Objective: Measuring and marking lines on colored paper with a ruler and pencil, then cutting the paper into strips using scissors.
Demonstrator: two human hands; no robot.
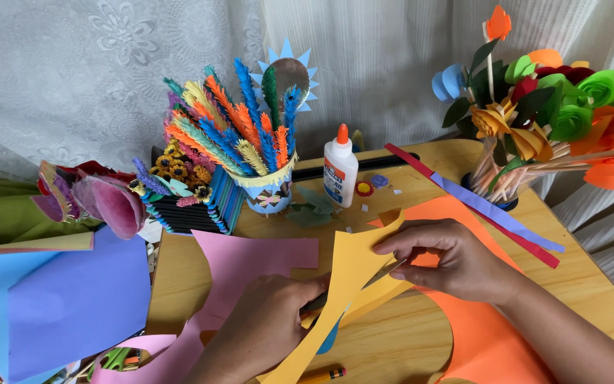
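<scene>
A yellow sheet of paper (349,274), partly cut into a curved strip, lies across the middle of the wooden table (399,334). My right hand (449,259) pinches its upper right edge, over an orange sheet (485,341). Lower on the same sheet, my left hand (268,323) is closed on what looks like scissors. A blue handle part (328,340) shows under the paper, and a thin blade (386,271) points toward my right hand. A pink sheet (243,259) lies under my left hand.
A white glue bottle (340,169) stands at the back. Left of it is a cup of coloured paper feathers (250,142). A vase of paper flowers (534,121) stands back right, with red and purple strips (492,210) beside it. Blue and purple sheets (65,299) overhang the left edge.
</scene>
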